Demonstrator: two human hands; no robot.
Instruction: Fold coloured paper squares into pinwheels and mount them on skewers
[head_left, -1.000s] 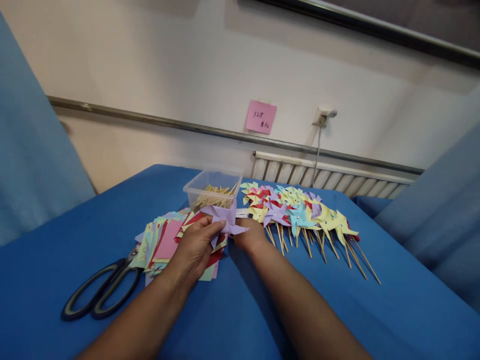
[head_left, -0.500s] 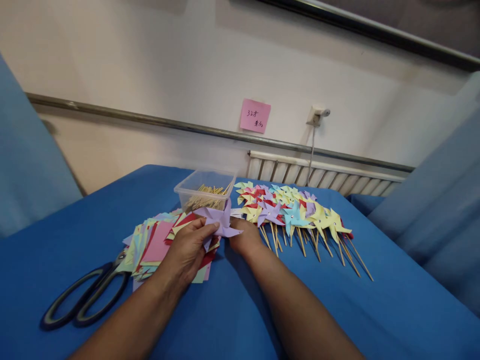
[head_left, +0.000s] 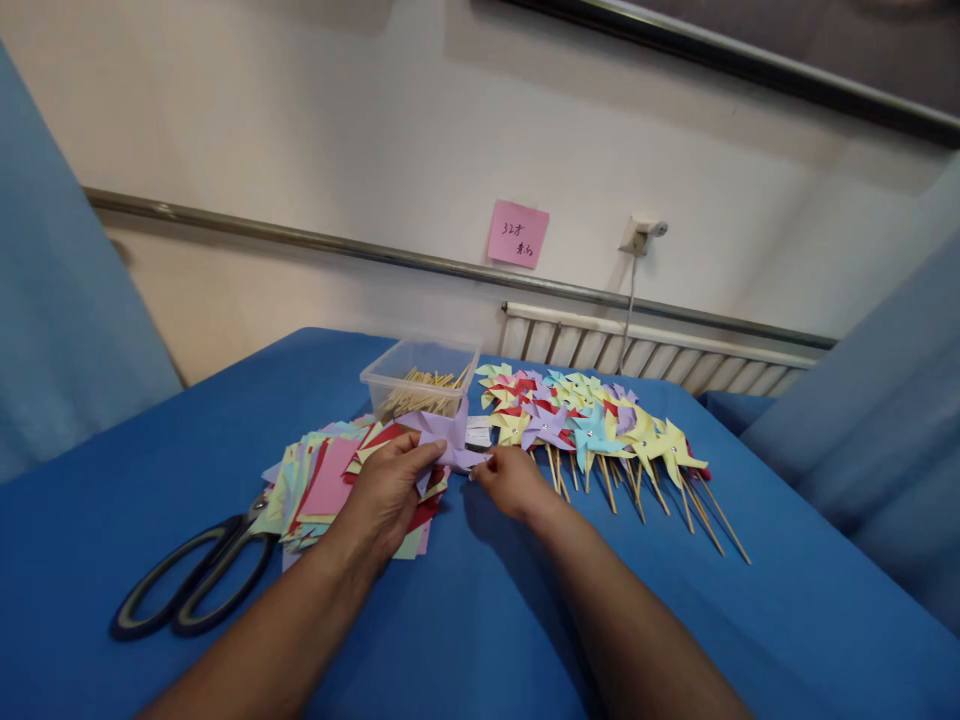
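Note:
A purple paper pinwheel [head_left: 448, 437], its points folded in, is pinched between the thumb and fingers of my left hand [head_left: 386, 490]. My right hand [head_left: 516, 484] is closed close to the pinwheel's right point. Something tiny and pale shows at its fingertips, too small to name. Under and beside my left hand lies a pile of coloured paper squares [head_left: 330, 482], pink, red, yellow and green. Just behind the hands is a small white box or card [head_left: 478, 432], partly covered.
A clear plastic box [head_left: 379, 380] holds wooden sticks [head_left: 421, 398] at the back. Finished pinwheels on sticks [head_left: 592, 432] lie in rows to the right. Black-handled scissors [head_left: 196, 580] rest at the left on the blue tablecloth [head_left: 465, 640]. Behind are a wall and radiator [head_left: 570, 342].
My right hand has moved from behind the pinwheel out to its right side, uncovering more of the small white box or card. The left hand keeps hold of the pinwheel. The view has shifted slightly.

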